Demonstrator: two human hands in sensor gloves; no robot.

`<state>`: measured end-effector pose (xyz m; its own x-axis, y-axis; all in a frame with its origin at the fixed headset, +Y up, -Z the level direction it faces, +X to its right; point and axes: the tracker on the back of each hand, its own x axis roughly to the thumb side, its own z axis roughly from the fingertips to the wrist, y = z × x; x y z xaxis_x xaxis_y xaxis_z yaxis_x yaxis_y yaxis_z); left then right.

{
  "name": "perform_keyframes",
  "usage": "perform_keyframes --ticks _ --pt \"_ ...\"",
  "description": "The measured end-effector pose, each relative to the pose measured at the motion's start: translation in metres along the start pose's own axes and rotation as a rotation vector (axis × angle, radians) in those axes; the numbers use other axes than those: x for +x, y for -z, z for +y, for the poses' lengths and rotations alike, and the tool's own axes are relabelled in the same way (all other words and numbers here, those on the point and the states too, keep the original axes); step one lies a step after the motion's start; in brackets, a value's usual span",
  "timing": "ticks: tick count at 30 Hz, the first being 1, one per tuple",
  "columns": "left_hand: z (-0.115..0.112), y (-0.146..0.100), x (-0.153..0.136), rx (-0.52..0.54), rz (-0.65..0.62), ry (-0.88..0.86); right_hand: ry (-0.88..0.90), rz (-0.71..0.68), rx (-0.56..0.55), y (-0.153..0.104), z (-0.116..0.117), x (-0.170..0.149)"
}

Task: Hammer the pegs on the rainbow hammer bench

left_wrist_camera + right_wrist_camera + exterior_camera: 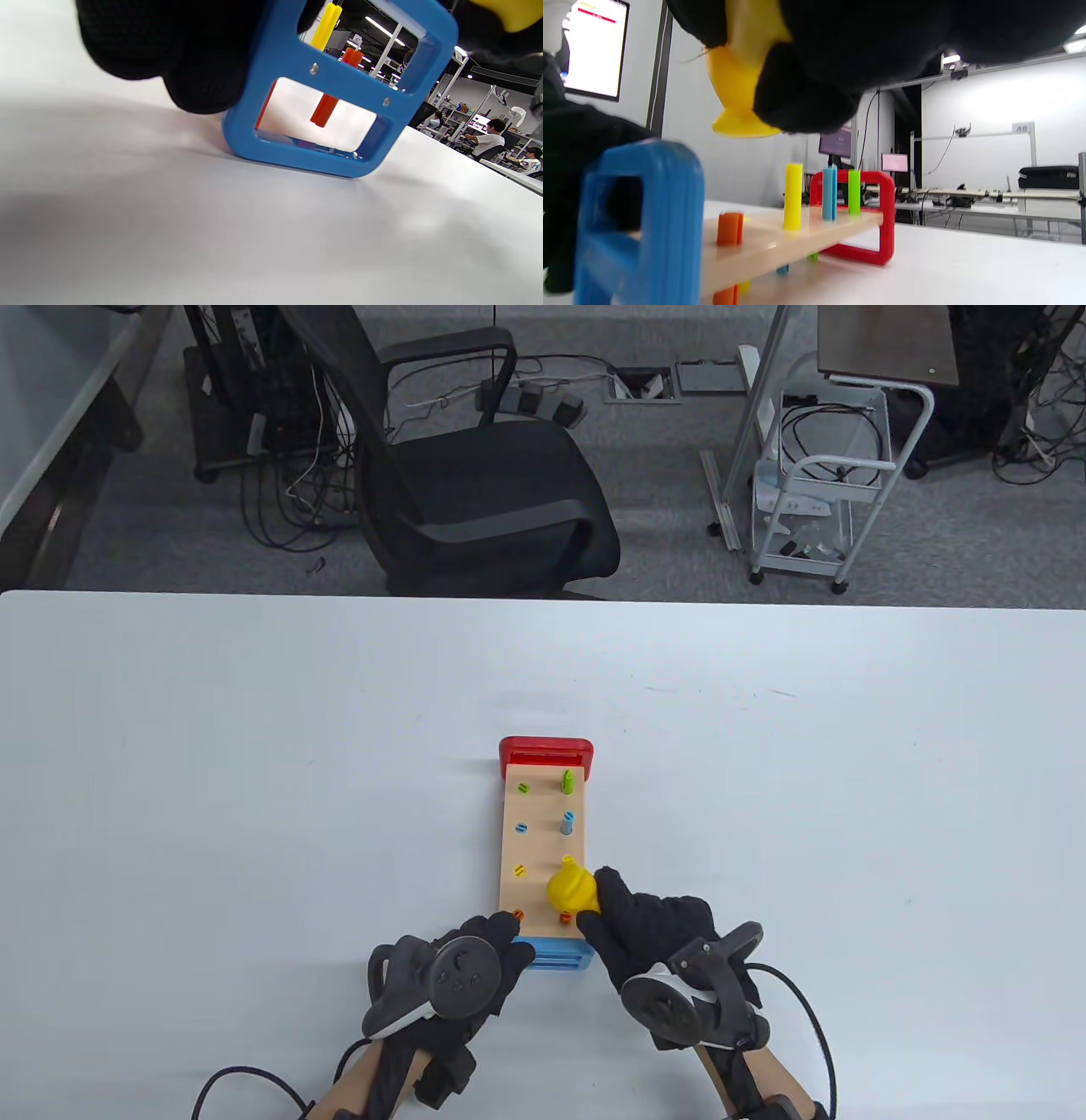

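The rainbow hammer bench (545,848), a pale wooden plank between a red end frame (545,750) at 12 o'clock and a blue end frame (556,954) at 6 o'clock, sits on the white desk (212,772) just ahead of both hands. Its pegs run in two rows. On the 9 o'clock side the green (523,787), blue (521,829), yellow (519,868) and orange (517,914) pegs sit low, near flush with the plank. On the 3 o'clock side the tall green peg (568,780) and tall blue peg (568,822) stand well up; the right wrist view also shows a tall yellow peg (793,197) and a shorter orange peg (729,228) in that row.

The left hand (462,976) rests against the blue end frame at its 9 o'clock corner, gloved fingers (178,55) pressed to the frame's side; whether they curl round it I cannot tell. The right hand (649,929) has its grip clamped on the yellow plastic hammer (570,886), whose flared striking face (740,127) hangs above the plank, clear of the pegs, over the orange and yellow ones of the 3 o'clock row.

Beyond the desk at 12 o'clock stand a black office chair (475,483) and a white wire cart (819,492).
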<state>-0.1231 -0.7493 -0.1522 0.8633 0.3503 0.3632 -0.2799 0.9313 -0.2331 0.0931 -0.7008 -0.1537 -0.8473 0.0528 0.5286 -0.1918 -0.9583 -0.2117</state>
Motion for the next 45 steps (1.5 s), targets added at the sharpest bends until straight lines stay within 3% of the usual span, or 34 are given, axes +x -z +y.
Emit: perform_keyframes --ticks 1,2,3,7,9,10,12,13,15,16,18,20,21,23,24,26,27,28,32,39,45 --pt "0.000 0.000 0.000 -0.001 0.000 -0.001 -0.075 0.048 0.189 0.003 0.011 0.000" --pt "0.000 0.000 0.000 -0.002 0.000 -0.002 -0.063 0.040 0.191 0.000 0.008 -0.001" --pt "0.000 0.000 0.000 0.000 0.001 0.000 -0.027 0.002 0.048 -0.002 0.005 0.000" --pt "0.000 0.000 0.000 -0.002 0.000 -0.002 -0.008 -0.041 -0.081 -0.001 -0.004 0.003" --pt "0.000 0.000 0.000 -0.001 0.000 0.000 -0.045 -0.018 0.083 0.002 0.011 0.005" --pt "0.000 0.000 0.000 -0.003 0.001 -0.001 -0.134 0.060 0.189 -0.003 0.011 0.003" --pt "0.000 0.000 0.000 -0.001 0.000 0.003 -0.039 -0.047 0.050 0.004 0.004 0.003" --pt "0.000 0.000 0.000 -0.003 0.000 0.001 -0.053 -0.027 0.042 0.001 -0.003 0.003" --pt "0.000 0.000 0.000 -0.004 0.000 -0.003 -0.044 -0.042 -0.081 0.000 -0.006 0.003" --pt "0.000 0.000 0.000 -0.004 0.000 -0.001 -0.052 -0.049 -0.027 0.001 -0.001 0.003" --pt "0.000 0.000 0.000 -0.005 -0.002 -0.003 -0.171 0.040 0.232 0.003 0.016 0.001" --pt "0.000 0.000 0.000 -0.001 0.001 0.002 -0.055 -0.043 0.090 0.005 0.005 0.001" --pt "0.000 0.000 0.000 -0.003 0.000 0.004 -0.070 -0.015 0.098 0.004 -0.002 -0.001" --pt "0.001 0.000 0.000 -0.004 -0.001 -0.002 -0.030 -0.016 -0.060 0.001 -0.006 -0.001" --pt "0.001 0.000 0.000 -0.005 -0.001 -0.002 -0.033 -0.029 -0.050 0.002 -0.003 -0.001" --pt "0.001 0.000 0.000 -0.006 -0.001 -0.003 -0.117 0.008 0.206 0.006 0.017 0.001" --pt "0.000 0.000 0.000 -0.006 -0.001 -0.003 -0.123 0.045 0.240 0.002 0.008 -0.001" --pt "0.001 0.000 0.000 -0.002 0.001 0.000 -0.074 -0.007 0.117 0.003 0.006 -0.001" --pt "0.001 0.000 0.000 -0.007 -0.002 -0.003 0.049 0.041 -0.078 0.001 -0.015 -0.009" --pt "0.001 0.001 0.000 -0.011 -0.004 -0.007 0.061 0.147 -0.073 0.000 -0.024 -0.018" --pt "0.001 0.001 0.000 -0.010 -0.005 -0.011 0.191 0.203 0.042 0.008 -0.019 -0.023"
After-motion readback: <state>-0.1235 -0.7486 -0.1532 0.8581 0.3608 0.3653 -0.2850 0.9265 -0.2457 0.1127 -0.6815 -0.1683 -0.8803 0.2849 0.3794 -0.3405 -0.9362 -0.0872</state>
